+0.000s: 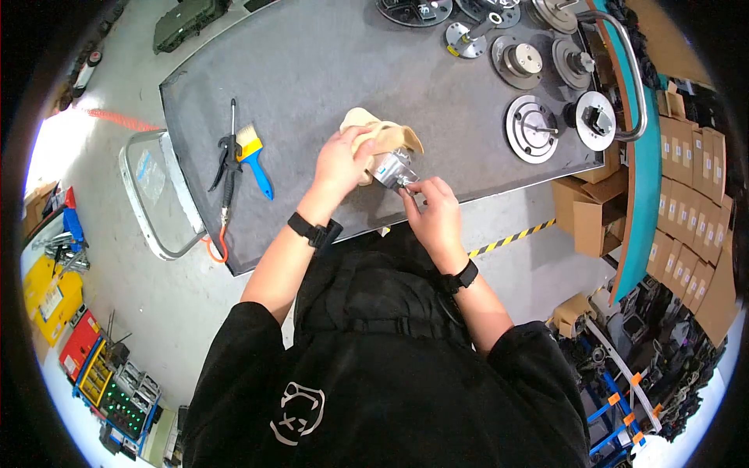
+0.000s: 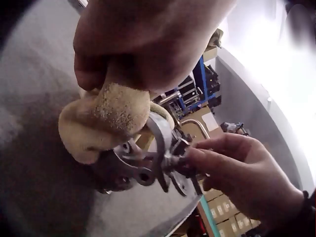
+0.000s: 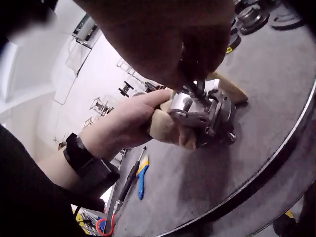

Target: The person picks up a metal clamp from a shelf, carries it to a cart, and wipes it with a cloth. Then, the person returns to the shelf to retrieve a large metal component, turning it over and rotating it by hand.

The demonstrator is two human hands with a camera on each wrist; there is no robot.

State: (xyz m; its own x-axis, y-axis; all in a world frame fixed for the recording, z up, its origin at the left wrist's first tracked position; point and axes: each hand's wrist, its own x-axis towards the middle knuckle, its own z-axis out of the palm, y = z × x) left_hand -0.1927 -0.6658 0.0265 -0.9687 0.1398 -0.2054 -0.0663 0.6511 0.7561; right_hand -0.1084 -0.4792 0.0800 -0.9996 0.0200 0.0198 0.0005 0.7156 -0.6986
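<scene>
My left hand (image 1: 340, 165) grips a tan cloth (image 1: 408, 139) bunched around a silvery metal bracket-like part (image 1: 388, 168). In the left wrist view, the part shows curved arms (image 2: 160, 133) and holes, with the cloth (image 2: 81, 126) folded over its far side. Thumb and fingers of my right hand (image 1: 438, 217) pinch a small metal fitting at the part's near end. From the right wrist, that fitting (image 3: 198, 90) stands up from the part, its upper end hidden by the fingers. Both hands are close over the front of the grey table (image 1: 296, 86).
Left on the table lie a black air blow gun (image 1: 228, 160) with an orange hose (image 1: 221, 248) and a blue-handled brush (image 1: 256, 162). Several round flanged metal pieces (image 1: 532, 129) stand at the back right. A raised edge and a metal handle (image 1: 636, 74) bound the right end.
</scene>
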